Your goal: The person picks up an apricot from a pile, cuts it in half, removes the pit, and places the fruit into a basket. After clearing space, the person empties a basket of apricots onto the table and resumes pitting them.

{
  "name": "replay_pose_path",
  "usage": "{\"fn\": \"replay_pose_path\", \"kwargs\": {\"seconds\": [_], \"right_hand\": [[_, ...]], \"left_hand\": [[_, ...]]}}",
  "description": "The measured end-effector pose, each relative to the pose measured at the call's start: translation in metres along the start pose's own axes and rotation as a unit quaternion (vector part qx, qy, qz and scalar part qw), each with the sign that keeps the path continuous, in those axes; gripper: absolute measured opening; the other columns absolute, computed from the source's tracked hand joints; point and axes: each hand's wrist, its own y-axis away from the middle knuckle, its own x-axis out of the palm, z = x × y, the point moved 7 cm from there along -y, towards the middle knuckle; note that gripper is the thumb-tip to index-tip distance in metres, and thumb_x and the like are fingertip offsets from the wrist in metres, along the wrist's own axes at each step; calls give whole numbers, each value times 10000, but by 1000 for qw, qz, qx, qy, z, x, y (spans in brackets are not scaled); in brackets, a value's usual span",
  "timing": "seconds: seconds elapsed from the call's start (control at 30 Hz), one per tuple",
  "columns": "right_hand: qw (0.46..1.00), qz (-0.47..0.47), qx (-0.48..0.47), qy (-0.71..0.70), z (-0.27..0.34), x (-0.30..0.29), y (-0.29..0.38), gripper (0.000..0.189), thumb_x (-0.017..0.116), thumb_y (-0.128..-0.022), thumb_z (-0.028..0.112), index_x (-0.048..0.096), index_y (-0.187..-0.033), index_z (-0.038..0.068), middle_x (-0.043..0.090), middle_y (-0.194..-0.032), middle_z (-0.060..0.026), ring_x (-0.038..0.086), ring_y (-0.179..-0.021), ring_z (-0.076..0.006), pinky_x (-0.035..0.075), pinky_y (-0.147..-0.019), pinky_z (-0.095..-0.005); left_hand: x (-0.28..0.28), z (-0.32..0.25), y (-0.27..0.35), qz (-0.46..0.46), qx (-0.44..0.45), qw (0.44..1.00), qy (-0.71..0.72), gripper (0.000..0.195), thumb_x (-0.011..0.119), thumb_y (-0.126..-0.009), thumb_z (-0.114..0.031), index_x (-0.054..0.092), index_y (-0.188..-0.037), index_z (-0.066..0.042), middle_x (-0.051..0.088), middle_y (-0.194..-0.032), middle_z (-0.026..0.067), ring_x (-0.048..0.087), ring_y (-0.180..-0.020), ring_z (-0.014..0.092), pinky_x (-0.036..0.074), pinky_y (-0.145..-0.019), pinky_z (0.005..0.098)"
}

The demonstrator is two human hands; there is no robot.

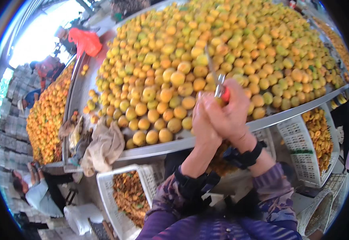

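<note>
My right hand (234,112) is closed around the red handle of a knife (213,67), whose thin blade points up and away over the fruit. Against it, my left hand (206,120) is curled, with a yellow-orange fruit, apparently an apricot (220,101), partly showing between the two hands. The fingers hide most of this fruit. Both hands are above the near edge of a metal table (162,149), on which a large heap of whole yellow and orange apricots (177,78) lies.
A beige cloth (104,147) hangs over the table's near left corner. Below stand a white crate (102,187) of brownish fruit pieces and a white plastic crate (294,144) of orange halves. A red plastic bag (86,42) lies at the far left corner. Several people are at the left.
</note>
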Motion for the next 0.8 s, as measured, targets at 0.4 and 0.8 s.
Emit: {"fn": "replay_pose_path", "kwargs": {"seconds": [0.4,0.8], "right_hand": [[966,-56,171,-187,-39,19,22,131,537,-849,118,493,-842,-4,483,-734,-35,450,-681,-142,384,-606,-293],[996,-9,90,5,-110,7,27,209,564,-893,165,530,-951,-33,530,-722,-87,461,-627,-185,403,-600,-316]], "left_hand": [[-35,-14,-15,-169,28,981,-95,308,422,-958,-393,542,-923,-112,524,-732,-1,514,-582,120,411,-501,294],[-30,-54,-15,-25,-62,993,102,518,354,-911,-580,496,-709,-125,432,-489,58,286,-346,131,245,-389,259]]}}
